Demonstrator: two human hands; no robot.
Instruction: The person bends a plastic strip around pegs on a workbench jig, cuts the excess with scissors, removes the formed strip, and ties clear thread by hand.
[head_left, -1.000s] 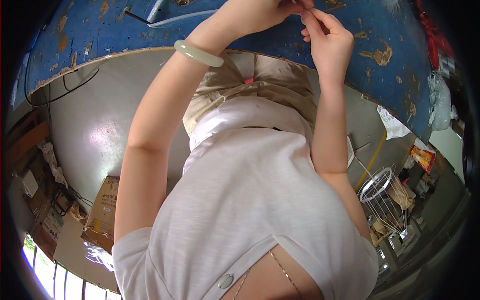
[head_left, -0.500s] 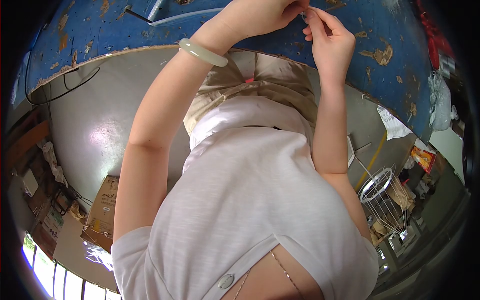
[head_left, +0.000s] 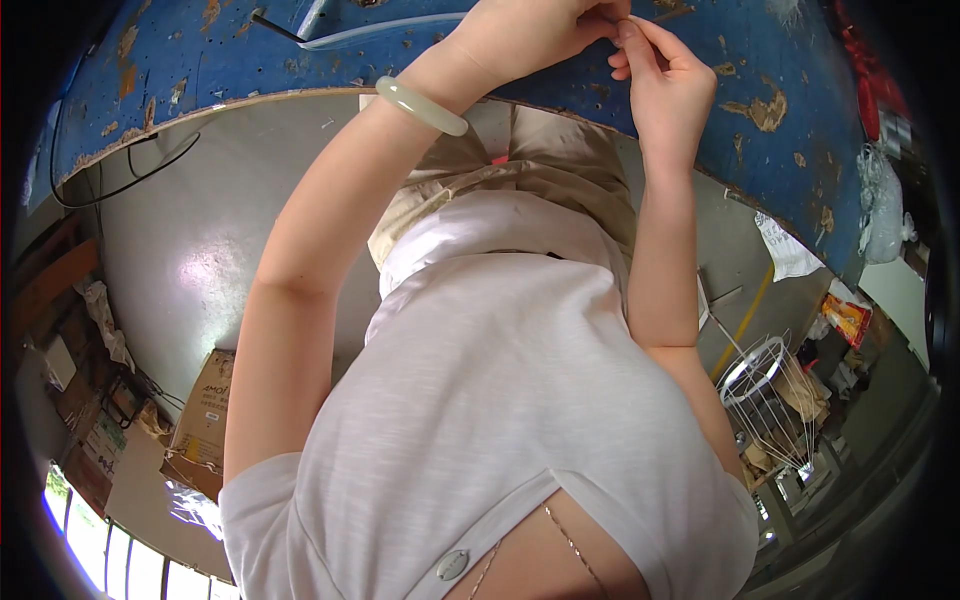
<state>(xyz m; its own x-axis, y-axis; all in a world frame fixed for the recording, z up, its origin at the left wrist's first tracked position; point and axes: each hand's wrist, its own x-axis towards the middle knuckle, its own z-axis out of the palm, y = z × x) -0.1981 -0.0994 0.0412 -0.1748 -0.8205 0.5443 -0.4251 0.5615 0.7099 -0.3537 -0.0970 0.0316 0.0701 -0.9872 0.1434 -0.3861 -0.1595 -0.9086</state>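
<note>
At the top of the view my left hand (head_left: 545, 32), with a pale bangle (head_left: 421, 106) on its wrist, has its fingertips pressed together. My right hand (head_left: 672, 98) meets it there, thumb and forefinger pinched. Whatever lies between the fingertips is too small and hidden to make out. Both hands are over the worn blue tabletop (head_left: 220, 65), close to its front edge. A whitish translucent tube (head_left: 385, 35) lies left of my left hand and runs behind its wrist. Beside the tube's left end is a thin black rod (head_left: 275, 28).
A black cable (head_left: 125, 190) hangs off the table's left edge. A plastic bag (head_left: 880, 205) and red material (head_left: 866, 95) are at the right edge. Lower down are a cardboard box (head_left: 205, 410) on the left, a white wire frame (head_left: 765, 385) and a paper sheet (head_left: 787, 250) on the right.
Both hands have shifted slightly to the right, fingertips still together. The left forearm and bangle have moved right and a little down.
</note>
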